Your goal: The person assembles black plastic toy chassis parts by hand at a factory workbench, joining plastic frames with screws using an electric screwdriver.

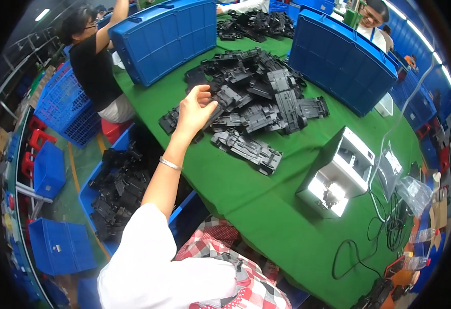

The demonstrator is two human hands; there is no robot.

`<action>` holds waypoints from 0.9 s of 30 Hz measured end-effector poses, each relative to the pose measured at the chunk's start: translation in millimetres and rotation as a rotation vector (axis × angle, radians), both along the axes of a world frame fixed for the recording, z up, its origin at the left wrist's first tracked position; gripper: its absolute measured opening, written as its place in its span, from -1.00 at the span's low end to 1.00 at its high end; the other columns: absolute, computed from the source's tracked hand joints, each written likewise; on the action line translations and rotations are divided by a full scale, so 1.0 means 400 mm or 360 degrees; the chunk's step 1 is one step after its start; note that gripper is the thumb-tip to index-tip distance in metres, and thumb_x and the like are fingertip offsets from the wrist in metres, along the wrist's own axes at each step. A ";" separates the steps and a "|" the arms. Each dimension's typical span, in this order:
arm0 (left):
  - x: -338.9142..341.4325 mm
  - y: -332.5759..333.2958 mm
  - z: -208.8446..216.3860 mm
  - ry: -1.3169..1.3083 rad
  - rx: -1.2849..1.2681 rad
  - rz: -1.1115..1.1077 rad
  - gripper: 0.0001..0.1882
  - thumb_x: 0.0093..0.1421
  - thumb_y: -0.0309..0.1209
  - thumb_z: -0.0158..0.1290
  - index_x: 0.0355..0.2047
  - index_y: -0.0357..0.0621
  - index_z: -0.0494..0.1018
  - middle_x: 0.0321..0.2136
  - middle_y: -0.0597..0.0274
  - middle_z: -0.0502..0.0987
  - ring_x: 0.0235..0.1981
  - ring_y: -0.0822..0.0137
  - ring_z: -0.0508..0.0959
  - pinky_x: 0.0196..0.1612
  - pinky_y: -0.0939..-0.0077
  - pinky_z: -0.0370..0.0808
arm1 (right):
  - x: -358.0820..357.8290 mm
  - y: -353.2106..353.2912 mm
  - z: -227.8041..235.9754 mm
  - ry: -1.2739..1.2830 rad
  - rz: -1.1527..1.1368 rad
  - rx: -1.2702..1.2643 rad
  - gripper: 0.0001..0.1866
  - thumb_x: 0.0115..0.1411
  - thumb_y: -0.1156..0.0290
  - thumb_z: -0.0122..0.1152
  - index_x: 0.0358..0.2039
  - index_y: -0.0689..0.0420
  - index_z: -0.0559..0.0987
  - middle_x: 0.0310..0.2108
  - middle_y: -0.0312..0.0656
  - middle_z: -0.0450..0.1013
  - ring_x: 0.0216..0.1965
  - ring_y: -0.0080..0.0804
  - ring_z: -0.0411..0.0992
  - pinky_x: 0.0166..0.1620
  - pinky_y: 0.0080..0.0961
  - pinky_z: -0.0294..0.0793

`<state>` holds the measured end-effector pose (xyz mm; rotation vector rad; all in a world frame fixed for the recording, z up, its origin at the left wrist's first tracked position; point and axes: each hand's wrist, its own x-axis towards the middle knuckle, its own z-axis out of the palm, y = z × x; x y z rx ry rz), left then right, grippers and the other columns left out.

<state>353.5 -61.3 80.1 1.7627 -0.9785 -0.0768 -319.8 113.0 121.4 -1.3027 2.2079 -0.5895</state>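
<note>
My left hand (193, 110) is raised over the near left side of a heap of black plastic chassis-like parts (256, 113). Its fingers are half curled and the thumb stands apart from them, with nothing visible between. A flat dark part (197, 77) lies just beyond the fingertips. One long black chassis-like part (247, 150) lies at the heap's near edge, to the right of my wrist. A silver bracelet (171, 164) circles that wrist. No right hand shows in the picture.
A lit box-shaped device (336, 175) with cables (398, 226) stands right on the green-covered table (225, 190). Blue bins (163, 38) (341, 56) stand tilted beyond the heap. A blue crate of black parts (120, 193) sits below left. Co-workers sit at the far left and far right.
</note>
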 end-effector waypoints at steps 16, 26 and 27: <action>0.034 0.071 0.021 -0.0633 -0.0040 -0.0009 -0.07 -0.19 -0.22 0.33 0.19 -0.12 0.13 -0.12 -0.05 0.45 -0.14 0.07 0.49 -0.04 0.27 0.44 | 0.407 -0.597 -0.195 -0.2139 0.0182 -0.0508 -0.83 0.17 0.26 0.15 -0.33 0.06 0.45 -0.52 -0.34 0.39 -0.66 -0.64 0.29 -0.62 -0.75 0.26; -0.023 0.207 -0.025 0.1847 -0.0920 -0.1113 -0.44 0.28 -0.10 -0.39 0.09 -0.30 0.23 -0.11 -0.07 0.43 -0.20 0.15 0.52 -0.18 0.20 0.55 | 0.334 -0.594 -0.249 -0.2456 0.0135 -0.0419 -0.79 0.23 0.26 0.07 -0.35 0.15 0.44 -0.57 -0.34 0.32 -0.62 -0.66 0.26 -0.63 -0.78 0.31; -0.029 0.211 -0.045 0.1927 -0.0987 -0.1157 -0.42 0.28 -0.10 -0.39 0.05 -0.35 0.25 -0.09 -0.06 0.44 -0.20 0.16 0.52 -0.17 0.22 0.55 | 0.334 -0.597 -0.252 -0.2452 0.0132 -0.0413 -0.79 0.23 0.26 0.07 -0.35 0.15 0.44 -0.57 -0.34 0.32 -0.62 -0.66 0.26 -0.63 -0.78 0.31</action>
